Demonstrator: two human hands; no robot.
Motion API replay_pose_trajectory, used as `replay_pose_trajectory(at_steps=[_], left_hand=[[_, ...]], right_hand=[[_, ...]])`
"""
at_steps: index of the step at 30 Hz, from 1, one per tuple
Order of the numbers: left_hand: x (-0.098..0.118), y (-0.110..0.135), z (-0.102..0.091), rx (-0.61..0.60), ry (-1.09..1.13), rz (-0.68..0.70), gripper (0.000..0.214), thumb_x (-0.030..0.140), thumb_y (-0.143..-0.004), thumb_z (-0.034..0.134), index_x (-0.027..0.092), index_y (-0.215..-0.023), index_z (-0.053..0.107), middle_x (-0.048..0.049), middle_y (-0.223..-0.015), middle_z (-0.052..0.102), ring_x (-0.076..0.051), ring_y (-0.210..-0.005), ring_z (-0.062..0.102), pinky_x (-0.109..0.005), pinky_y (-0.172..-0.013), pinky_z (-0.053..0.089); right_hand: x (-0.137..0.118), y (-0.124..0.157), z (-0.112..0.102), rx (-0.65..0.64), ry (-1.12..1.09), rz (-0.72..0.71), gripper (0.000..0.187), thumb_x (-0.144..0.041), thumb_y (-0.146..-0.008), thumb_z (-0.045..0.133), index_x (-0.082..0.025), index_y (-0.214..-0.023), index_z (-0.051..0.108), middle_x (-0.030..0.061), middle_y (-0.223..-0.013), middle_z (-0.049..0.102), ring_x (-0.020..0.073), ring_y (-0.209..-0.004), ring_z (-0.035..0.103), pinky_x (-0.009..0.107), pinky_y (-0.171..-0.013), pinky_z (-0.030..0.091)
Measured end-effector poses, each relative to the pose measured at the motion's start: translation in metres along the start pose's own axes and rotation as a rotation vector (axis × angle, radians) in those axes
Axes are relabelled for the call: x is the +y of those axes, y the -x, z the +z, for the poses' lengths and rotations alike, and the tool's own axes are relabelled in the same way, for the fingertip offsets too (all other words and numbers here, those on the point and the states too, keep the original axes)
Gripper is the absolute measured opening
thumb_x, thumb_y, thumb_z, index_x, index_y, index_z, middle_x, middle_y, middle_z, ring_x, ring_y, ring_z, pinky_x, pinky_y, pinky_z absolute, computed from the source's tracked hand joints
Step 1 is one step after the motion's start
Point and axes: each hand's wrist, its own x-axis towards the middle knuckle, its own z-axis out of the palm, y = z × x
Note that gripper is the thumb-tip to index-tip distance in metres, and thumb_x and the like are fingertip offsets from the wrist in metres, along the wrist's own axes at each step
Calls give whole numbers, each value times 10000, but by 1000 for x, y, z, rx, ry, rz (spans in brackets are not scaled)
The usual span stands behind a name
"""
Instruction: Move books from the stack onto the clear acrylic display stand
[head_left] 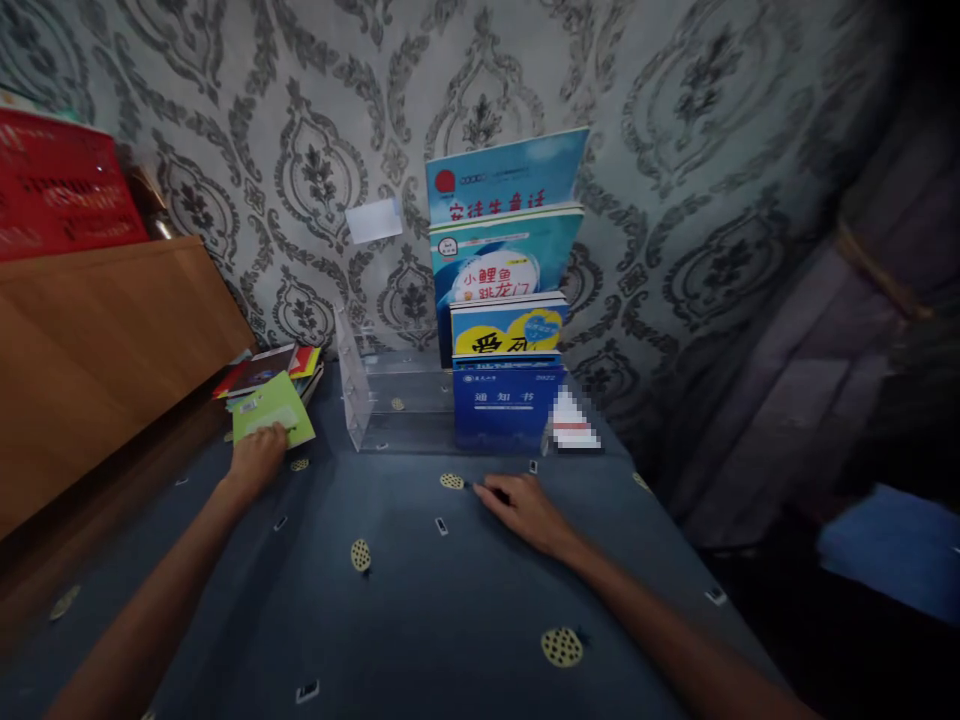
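Reading from the front of the clear rack [349, 385], which stands around 12 o'clock, the titles begin with a blue booklet [504, 408] marked 通知书 and 2022. Behind it rises a yellow-and-blue book [495, 328] whose title is partly covered, then a teal book [510, 255] titled 小鲤鱼跳龙门, and tallest at the back a blue book [506, 175] reading 安徒生童话. All four stand in the rack's right half. A pixelated white patch [574, 420] hides whatever lies just beside it.

At 8 o'clock the person's left hand [259, 455] lies with bent fingers on a green booklet [274, 405], which bears a small pale label and rests on a book pile [262, 368]; whether the thumb pinches it cannot be told. Between 5 and 6 o'clock the right hand [519, 505] curls loosely near the rack, a gap showing between thumb and fingers.

Yellow pineapples dot the dark blue tablecloth [405, 610]. A red box [64, 185] tops the wooden cabinet [112, 340] toward 10 o'clock, damask wallpaper [322, 170] runs behind, and a curtain [757, 430] hangs past 3.
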Motion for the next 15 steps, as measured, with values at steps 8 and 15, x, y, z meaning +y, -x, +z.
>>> replay_pose_trajectory(at_steps=[8,15], left_hand=[[16,37,11,-276,145,222,417,511,-857,626,265,-1183,707,-127,-1154,750,-301,-1102,700,-366,-890,530],[-14,-6,13,-198,216,-29,494,460,-971,428,168,-1335,589,-214,-1377,620,-333,-1229,630,-412,-935,512]], right_hand=[[3,-2,3,38,-17,-20,483,-523,-966,368,-229,-586,415,-9,-537,508,153,-539,492,282,-567,301],[-1,-1,1,40,-19,-13,496,-549,-958,370,-232,-577,396,-10,-532,502,153,-531,489,286,-567,314]])
